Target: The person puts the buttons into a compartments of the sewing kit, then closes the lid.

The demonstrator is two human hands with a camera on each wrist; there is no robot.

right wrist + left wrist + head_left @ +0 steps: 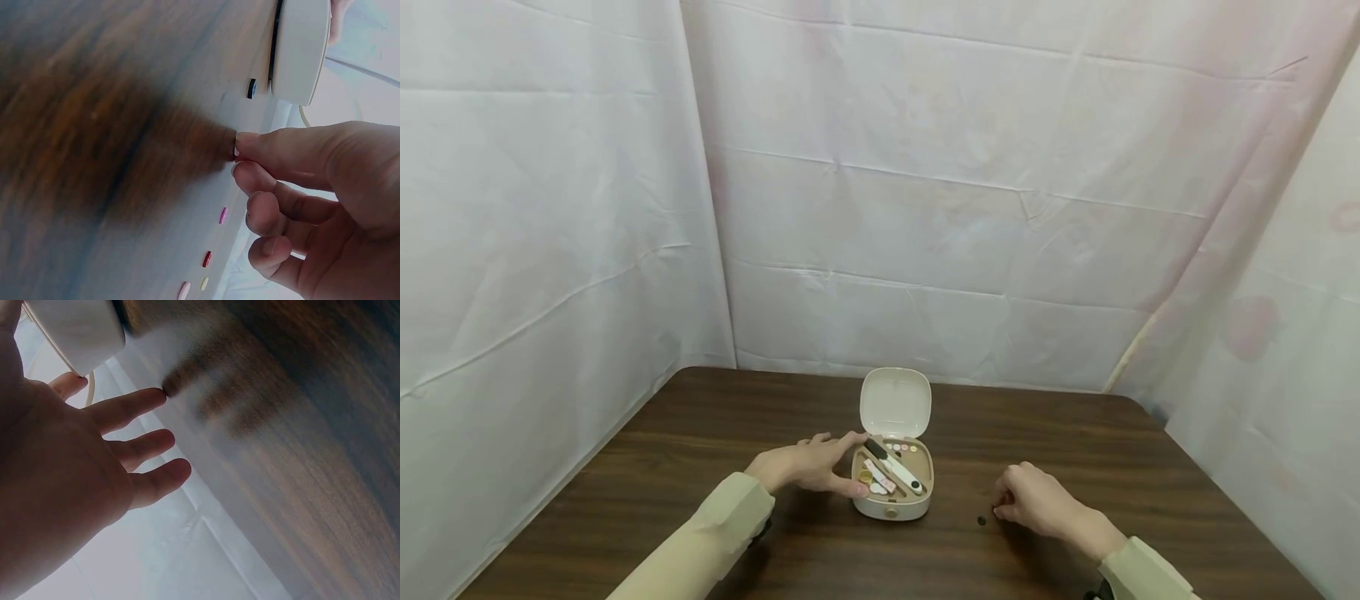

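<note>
A small cream case (891, 500) stands open mid-table with its lid (895, 404) raised; a dark-tipped white tool and small coloured pieces lie inside. My left hand (812, 467) rests against the case's left side, index finger on the back rim and thumb at the front corner. Its fingers (134, 447) are spread straight beside the case (75, 328). My right hand (1037, 500) sits on the table to the right, its fingers curled and the fingertips (247, 144) pressed together on the wood. Nothing shows between them. A small dark button (981, 521) (251, 88) lies between that hand and the case.
The dark wooden table (700, 467) is enclosed by white fabric walls (925, 208) at the back and on both sides. Several tiny coloured pieces (207, 259) lie on the table by my right hand.
</note>
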